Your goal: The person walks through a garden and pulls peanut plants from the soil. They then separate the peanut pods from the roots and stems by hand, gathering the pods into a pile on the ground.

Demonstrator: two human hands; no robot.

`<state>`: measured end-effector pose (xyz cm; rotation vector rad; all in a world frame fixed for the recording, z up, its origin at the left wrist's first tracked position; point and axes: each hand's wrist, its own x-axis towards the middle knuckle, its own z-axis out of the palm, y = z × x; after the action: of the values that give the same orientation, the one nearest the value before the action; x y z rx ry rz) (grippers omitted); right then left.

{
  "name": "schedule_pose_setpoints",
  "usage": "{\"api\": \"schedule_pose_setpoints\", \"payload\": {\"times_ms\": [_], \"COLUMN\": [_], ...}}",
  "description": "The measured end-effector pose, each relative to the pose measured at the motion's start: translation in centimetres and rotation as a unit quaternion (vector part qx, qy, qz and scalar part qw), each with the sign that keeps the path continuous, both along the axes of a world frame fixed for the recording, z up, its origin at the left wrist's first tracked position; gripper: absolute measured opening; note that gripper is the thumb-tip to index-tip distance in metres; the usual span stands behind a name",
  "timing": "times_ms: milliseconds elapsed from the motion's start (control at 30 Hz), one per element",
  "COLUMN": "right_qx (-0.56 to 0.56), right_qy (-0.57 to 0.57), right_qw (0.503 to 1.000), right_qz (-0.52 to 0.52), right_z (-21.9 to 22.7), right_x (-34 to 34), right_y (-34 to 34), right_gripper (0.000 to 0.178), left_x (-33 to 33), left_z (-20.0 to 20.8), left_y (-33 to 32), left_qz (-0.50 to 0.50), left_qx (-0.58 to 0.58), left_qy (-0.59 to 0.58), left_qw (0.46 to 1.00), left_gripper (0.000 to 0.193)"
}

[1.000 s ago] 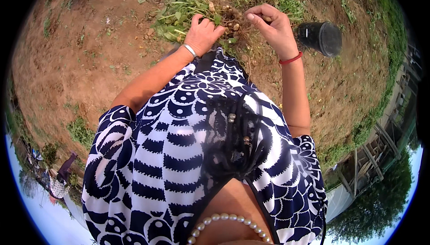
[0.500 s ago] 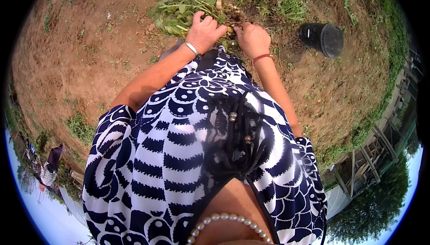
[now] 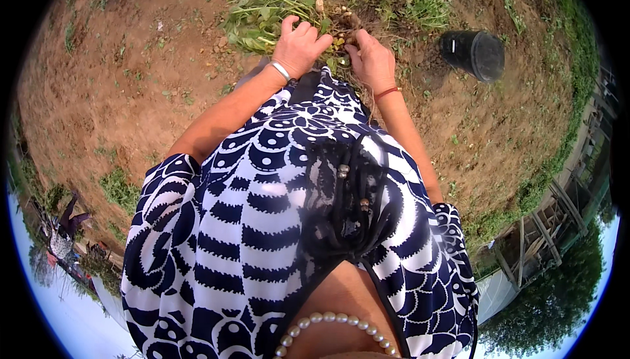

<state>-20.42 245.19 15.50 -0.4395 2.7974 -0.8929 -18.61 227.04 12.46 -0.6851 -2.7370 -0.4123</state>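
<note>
Peanut plant [image 3: 266,18]: uprooted, by its look; laid on bare soil [image 3: 164,83] just ahead of the person, leaves toward the left, roots toward the right, between both hands.
Left hand [image 3: 300,45]: fingers curled round the stem bases, wrist banded by a silver bracelet [image 3: 281,71]. If the hold were slackened, the whole plant could be dragged sideways by a pull on the roots; if tightened, stems could be snapped.
Right hand [image 3: 373,60]: thumb and forefinger brought near together at the root mass [image 3: 354,24]; whether a pod is pinched cannot be told, the fingertips being partly hidden.
Peanut pods [image 3: 319,4]: pale, set among stems and roots. Shells could be crushed by a hard pinch; small ones could be overlooked, being matched to the soil in colour.
Red wrist cord [image 3: 386,92]: worn close to loose root strands, by which it could be snagged.
Black bucket [image 3: 474,56]: placed to the right, well apart from the plant, seemingly on its side; contents not shown. Pods could be dropped over that gap, or rolled out if the mouth is tilted.
Leafy heap [image 3: 413,1]: lain just beyond the roots; foliage could be tangled with it.
</note>
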Motion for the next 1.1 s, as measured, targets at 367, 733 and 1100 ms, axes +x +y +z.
{"api": "schedule_pose_setpoints", "payload": {"times_ms": [367,733,1100], "right_qx": [-0.113,0.009,-0.012], "right_qy": [-0.194,-0.048,-0.020], "right_qw": [0.964,0.974,0.986], "right_qz": [0.139,0.223,0.162], "right_z": [-0.6,2.4,6.1], "right_x": [-3.2,-3.3,-3.2], "right_y": [4.0,4.0,3.5], "right_gripper": [0.026,0.017,0.018], "left_x": [-0.2,-1.8,-3.2], "left_z": [0.8,2.9,6.0], "left_y": [0.0,-0.2,0.8], "left_qz": [-0.063,-0.160,-0.242], "left_qx": [0.015,0.024,0.054], "left_qy": [0.001,0.027,0.044], "left_qw": [0.998,0.986,0.968], "left_gripper": [0.013,0.006,0.008]}}
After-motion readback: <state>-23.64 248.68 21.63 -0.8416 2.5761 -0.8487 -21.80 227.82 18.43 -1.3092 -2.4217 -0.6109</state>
